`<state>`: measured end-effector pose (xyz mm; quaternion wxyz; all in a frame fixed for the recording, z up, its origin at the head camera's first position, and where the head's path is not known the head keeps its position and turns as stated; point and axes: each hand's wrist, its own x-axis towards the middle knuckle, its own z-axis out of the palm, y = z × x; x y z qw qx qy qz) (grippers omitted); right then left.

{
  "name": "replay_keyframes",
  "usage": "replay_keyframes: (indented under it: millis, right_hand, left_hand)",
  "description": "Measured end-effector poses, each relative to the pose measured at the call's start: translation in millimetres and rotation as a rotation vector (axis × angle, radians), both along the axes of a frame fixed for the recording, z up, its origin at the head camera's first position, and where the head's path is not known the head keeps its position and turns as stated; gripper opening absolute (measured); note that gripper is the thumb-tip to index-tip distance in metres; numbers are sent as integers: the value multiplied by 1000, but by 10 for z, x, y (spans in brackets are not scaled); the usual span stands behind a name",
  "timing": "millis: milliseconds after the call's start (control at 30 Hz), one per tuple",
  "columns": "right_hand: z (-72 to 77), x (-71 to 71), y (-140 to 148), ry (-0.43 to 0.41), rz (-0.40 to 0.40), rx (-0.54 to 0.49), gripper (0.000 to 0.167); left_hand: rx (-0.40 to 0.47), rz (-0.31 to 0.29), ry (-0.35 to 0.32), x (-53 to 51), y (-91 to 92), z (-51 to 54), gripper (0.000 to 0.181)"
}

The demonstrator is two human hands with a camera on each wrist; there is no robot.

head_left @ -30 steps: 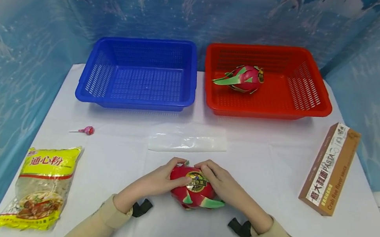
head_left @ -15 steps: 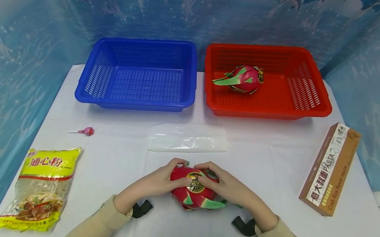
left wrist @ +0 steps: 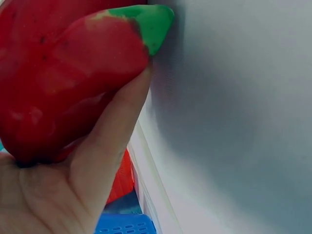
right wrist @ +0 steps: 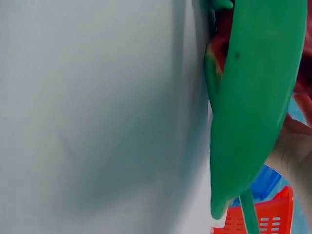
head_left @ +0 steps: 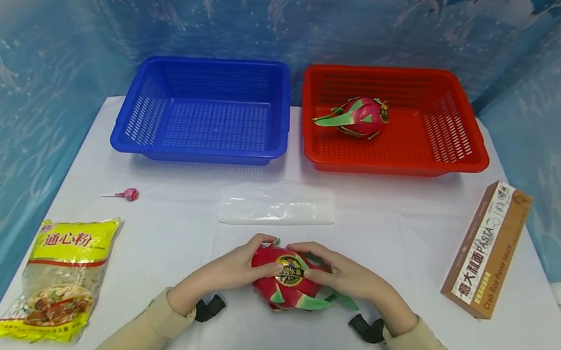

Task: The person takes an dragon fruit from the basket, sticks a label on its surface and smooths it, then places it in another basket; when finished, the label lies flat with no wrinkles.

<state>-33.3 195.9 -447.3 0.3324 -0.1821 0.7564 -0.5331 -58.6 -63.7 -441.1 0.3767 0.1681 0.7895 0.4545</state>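
A red dragon fruit (head_left: 287, 292) with green scales sits on the white table near its front, with a round gold-and-black sticker (head_left: 290, 271) facing up. Around its left side, my left hand (head_left: 234, 268) grips it, thumb by the sticker and fingers at the far side. My right hand (head_left: 349, 276) holds the right end, its thumb at the sticker's right edge. In the left wrist view the fruit's red skin (left wrist: 63, 83) lies against the left thumb (left wrist: 114, 131). A long green scale (right wrist: 258, 97) hides most of the right hand in the right wrist view.
Behind stand a blue basket (head_left: 209, 157) and a red basket (head_left: 391, 170) with another dragon fruit (head_left: 363, 118) in it. A clear plastic wrapper (head_left: 277, 205) lies ahead. To the left are a lollipop (head_left: 130, 194) and a yellow macaroni bag (head_left: 60, 276); right, a pasta box (head_left: 487, 250).
My right hand has slid rightward along the dragon fruit, its thumb now laid across the front, and more green scale shows beneath. The left hand and the fruit have hardly moved.
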Motion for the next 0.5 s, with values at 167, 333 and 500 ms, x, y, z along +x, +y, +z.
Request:
replay_keyframes:
  millis: [167, 333, 500]
  right_hand:
    - [-3, -3, -15, -5, -4, -8, 54]
    - [-4, -4, -77, 6, -41, 57, 54]
    - [-4, -13, -39, -9, -7, 16, 58]
  left_hand:
    - [-5, 10, -6, 6, -7, -8, 79]
    - [-11, 10, -5, 7, -11, -8, 78]
    - [-10, 1, -2, 2, -8, 2, 79]
